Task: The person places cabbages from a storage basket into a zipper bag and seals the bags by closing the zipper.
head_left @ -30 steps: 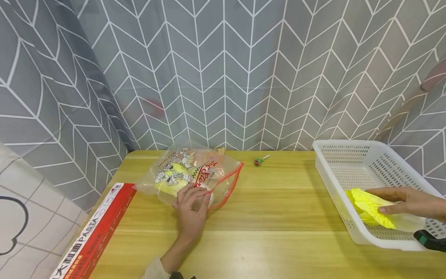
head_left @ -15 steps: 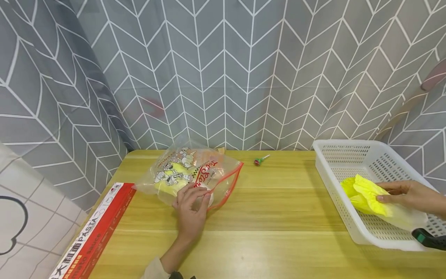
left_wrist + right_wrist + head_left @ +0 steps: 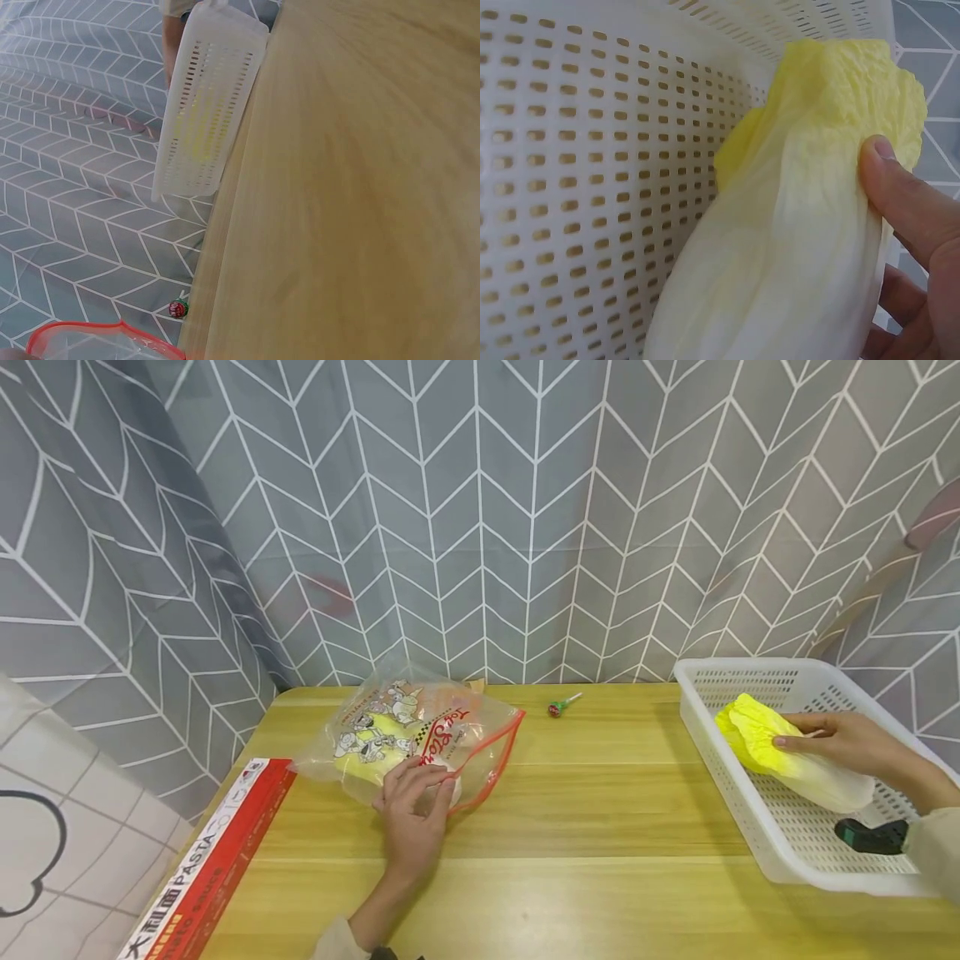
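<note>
My right hand [image 3: 855, 747] grips a napa cabbage [image 3: 795, 760] with yellow leaves and a white base, inside the white plastic basket [image 3: 716, 777]. In the right wrist view the thumb presses on the leafy part of the cabbage [image 3: 780, 225], and the other fingers are partly hidden behind it. At the left of the table, my left hand [image 3: 412, 818] pinches the near edge of a clear zip bag [image 3: 465, 743] with a red seal. Printed cartoon figures cover the bag, and something yellow shows inside. Its mouth gapes toward the right.
A lollipop [image 3: 558, 705] lies near the table's back edge, between bag and basket. A long red and white pasta box [image 3: 217, 852] runs along the left edge. Behind the wooden table [image 3: 585, 827] hangs a grey patterned curtain [image 3: 510, 527].
My right hand has lifted the cabbage slightly and moved it left and toward the back of the basket. The left hand keeps its hold on the bag.
</note>
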`<state>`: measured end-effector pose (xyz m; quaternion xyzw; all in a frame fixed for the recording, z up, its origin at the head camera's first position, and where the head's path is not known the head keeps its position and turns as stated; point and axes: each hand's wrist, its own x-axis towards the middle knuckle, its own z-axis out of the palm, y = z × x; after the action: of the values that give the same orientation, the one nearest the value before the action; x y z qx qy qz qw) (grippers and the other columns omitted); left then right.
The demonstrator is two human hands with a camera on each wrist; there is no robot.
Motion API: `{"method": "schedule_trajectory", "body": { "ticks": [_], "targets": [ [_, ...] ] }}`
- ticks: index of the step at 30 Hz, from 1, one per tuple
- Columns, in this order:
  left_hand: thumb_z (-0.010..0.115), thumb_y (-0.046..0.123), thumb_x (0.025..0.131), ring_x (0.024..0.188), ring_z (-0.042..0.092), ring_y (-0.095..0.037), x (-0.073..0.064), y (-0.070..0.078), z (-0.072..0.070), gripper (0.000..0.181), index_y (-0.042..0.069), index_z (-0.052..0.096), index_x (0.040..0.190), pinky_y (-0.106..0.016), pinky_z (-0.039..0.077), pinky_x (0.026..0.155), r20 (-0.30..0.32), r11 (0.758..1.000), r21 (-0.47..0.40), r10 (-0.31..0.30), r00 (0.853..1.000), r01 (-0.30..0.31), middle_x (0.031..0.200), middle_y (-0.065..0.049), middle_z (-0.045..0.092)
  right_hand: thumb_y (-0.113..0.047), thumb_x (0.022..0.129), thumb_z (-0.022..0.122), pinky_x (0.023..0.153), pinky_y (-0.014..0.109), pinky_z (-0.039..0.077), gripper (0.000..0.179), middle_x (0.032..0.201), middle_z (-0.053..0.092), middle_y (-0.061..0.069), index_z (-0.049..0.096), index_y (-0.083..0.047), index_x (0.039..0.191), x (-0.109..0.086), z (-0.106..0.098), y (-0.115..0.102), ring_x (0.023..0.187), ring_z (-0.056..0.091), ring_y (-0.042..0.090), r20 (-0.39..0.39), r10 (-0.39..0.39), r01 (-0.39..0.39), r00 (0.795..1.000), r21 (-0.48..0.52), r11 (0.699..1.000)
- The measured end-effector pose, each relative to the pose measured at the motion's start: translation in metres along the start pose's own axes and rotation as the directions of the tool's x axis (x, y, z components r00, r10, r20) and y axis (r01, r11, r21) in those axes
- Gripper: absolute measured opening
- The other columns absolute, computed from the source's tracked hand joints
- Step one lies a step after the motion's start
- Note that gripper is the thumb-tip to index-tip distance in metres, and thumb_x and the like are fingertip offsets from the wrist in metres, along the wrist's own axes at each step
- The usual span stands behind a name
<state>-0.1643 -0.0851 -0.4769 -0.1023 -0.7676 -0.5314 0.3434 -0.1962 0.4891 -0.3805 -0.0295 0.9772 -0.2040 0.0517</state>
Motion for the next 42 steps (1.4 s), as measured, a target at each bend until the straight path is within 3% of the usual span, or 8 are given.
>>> {"method": "schedule_trajectory", "body": {
  "ticks": [10,14,17,20,31,37,39,42],
  "targets": [
    [0.08,0.012,0.086,0.128,0.052,-0.024,0.0,0.001,0.002,0.01,0.019,0.078,0.093,-0.049,0.016,0.102,0.0,1.0,-0.005,0.001,1.0,-0.001,0.105,0.001,0.077,-0.043,0.098,0.064,0.07,0.029,0.047,0.073,0.133,0.052,0.045,0.042,0.006,0.147,0.006,0.01,0.0,0.106,0.061,0.054,0.005,0.015,-0.015,1.0,0.008,1.0],
    [0.081,0.008,0.084,0.127,0.052,-0.027,0.001,0.001,0.003,0.012,0.016,0.078,0.092,-0.051,0.016,0.101,-0.006,1.0,-0.016,0.009,1.0,-0.009,0.105,-0.003,0.076,-0.044,0.1,0.061,0.079,0.052,0.054,0.076,0.137,0.046,0.048,0.036,0.007,0.151,0.003,0.009,0.004,0.114,0.054,0.064,0.033,0.015,-0.015,0.999,0.001,1.0],
    [0.081,0.009,0.085,0.127,0.051,-0.027,0.001,0.001,0.004,0.011,0.017,0.079,0.092,-0.051,0.016,0.101,-0.003,1.0,-0.024,0.007,1.0,-0.007,0.105,-0.003,0.076,-0.044,0.101,0.06,0.086,0.071,0.047,0.08,0.142,0.039,0.049,0.03,0.009,0.152,-0.003,0.008,0.008,0.122,0.044,0.069,0.06,0.03,-0.031,0.998,0.009,0.999],
    [0.08,0.012,0.087,0.128,0.051,-0.026,0.002,0.002,0.004,0.009,0.018,0.079,0.094,-0.051,0.015,0.102,0.005,1.0,-0.023,0.003,1.0,-0.003,0.106,0.0,0.076,-0.044,0.102,0.059,0.088,0.079,0.041,0.082,0.147,0.028,0.05,0.027,0.011,0.153,-0.01,0.006,0.014,0.125,0.035,0.073,0.097,0.046,-0.05,0.994,0.034,0.998],
    [0.079,0.015,0.088,0.128,0.052,-0.022,0.003,0.002,0.004,0.006,0.018,0.078,0.093,-0.049,0.018,0.101,0.011,1.0,0.024,0.0,1.0,0.0,0.106,0.003,0.076,-0.052,0.102,0.053,0.083,0.079,0.042,0.09,0.144,0.02,0.055,0.021,0.016,0.15,-0.02,0.005,0.037,0.122,0.033,0.074,0.192,0.137,-0.137,0.972,-0.017,0.99],
    [0.08,0.015,0.088,0.128,0.052,-0.024,0.003,0.001,0.005,0.007,0.017,0.078,0.094,-0.05,0.018,0.103,0.014,1.0,0.026,0.003,1.0,-0.004,0.106,0.002,0.076,-0.051,0.102,0.055,0.077,0.059,0.058,0.093,0.146,0.02,0.053,0.016,0.019,0.149,-0.022,0.004,0.039,0.111,0.059,0.058,0.237,0.172,-0.186,0.956,0.039,0.982],
    [0.079,0.014,0.088,0.128,0.052,-0.024,0.003,0.001,0.005,0.007,0.017,0.078,0.093,-0.049,0.018,0.101,0.014,1.0,0.025,0.003,1.0,-0.003,0.106,0.002,0.076,-0.052,0.101,0.056,0.075,0.054,0.059,0.095,0.146,0.021,0.052,0.014,0.017,0.15,-0.023,0.004,0.039,0.106,0.063,0.053,0.232,0.183,-0.197,0.955,0.04,0.98],
    [0.079,0.015,0.088,0.128,0.051,-0.024,0.003,0.002,0.004,0.006,0.017,0.078,0.093,-0.049,0.019,0.101,0.016,1.0,0.03,-0.001,1.0,0.001,0.106,0.003,0.076,-0.055,0.1,0.056,0.073,0.056,0.058,0.095,0.146,0.024,0.051,0.017,0.014,0.152,-0.024,0.002,0.039,0.108,0.058,0.059,0.179,0.188,-0.192,0.966,0.008,0.981]
  ]
}}
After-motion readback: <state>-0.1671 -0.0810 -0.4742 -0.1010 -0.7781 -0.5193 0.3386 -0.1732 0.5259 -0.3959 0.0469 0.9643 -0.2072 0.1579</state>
